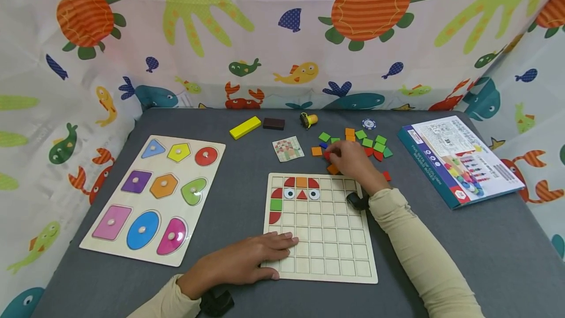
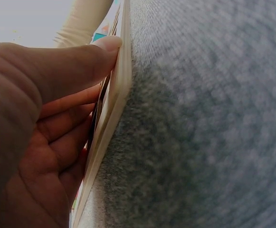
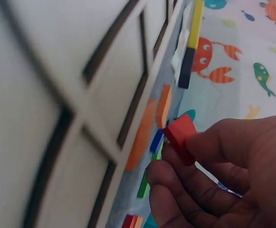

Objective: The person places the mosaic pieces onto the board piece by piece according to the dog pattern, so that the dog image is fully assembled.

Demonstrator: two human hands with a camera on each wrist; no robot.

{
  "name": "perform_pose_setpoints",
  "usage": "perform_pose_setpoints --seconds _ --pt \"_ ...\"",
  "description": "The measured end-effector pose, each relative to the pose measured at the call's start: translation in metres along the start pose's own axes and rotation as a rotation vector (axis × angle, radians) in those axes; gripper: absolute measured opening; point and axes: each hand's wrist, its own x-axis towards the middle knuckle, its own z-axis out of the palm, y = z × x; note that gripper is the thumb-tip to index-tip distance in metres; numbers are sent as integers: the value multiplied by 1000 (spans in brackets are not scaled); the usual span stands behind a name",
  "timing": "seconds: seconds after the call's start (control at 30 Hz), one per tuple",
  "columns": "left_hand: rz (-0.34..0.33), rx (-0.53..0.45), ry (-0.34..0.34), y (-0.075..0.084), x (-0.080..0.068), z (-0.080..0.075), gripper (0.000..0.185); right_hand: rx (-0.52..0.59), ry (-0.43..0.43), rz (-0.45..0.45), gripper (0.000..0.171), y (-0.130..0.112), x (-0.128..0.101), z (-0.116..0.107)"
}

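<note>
A wooden grid board (image 1: 328,247) lies flat in front of me. At its top left sit red curved pieces (image 1: 289,182), an orange square (image 1: 301,182), a small red triangle (image 1: 302,195), a green square (image 1: 275,204) and two eye pieces (image 1: 289,194). My left hand (image 1: 253,257) rests on the board's lower left corner, fingers extended, with the thumb (image 2: 88,61) against the edge in the left wrist view. Beyond the top edge, my right hand (image 1: 355,161) pinches a red piece (image 3: 179,135) between thumb and fingers, above loose coloured pieces (image 1: 361,134).
At left lies a shape puzzle board (image 1: 194,220). Toward the back are a yellow block (image 1: 245,127), a dark brown block (image 1: 273,123), a picture card (image 1: 288,149), a small yellow-and-black item (image 1: 308,120) and a round chip (image 1: 368,124). A box (image 1: 461,161) lies at right.
</note>
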Motion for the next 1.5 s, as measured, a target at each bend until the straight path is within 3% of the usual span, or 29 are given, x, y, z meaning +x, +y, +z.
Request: perform_pose_setpoints --seconds 0.2,0.37,0.6,0.97,1.17,1.5 --pt "6 7 6 -1 0 0 58 142 -34 -23 17 -8 -7 3" --pt "0 -5 5 0 1 -1 57 194 -44 -77 15 -14 -14 3" --pt "-13 -22 -2 0 0 -2 57 349 -198 -216 16 -24 -20 9" --pt "-7 2 -15 0 0 -2 56 313 -329 -310 19 -46 -29 24" --pt "-2 10 -12 0 -1 -2 55 217 -352 -414 18 -54 -35 33" --pt "1 0 -9 0 0 0 55 108 -398 -440 17 -65 -43 45"
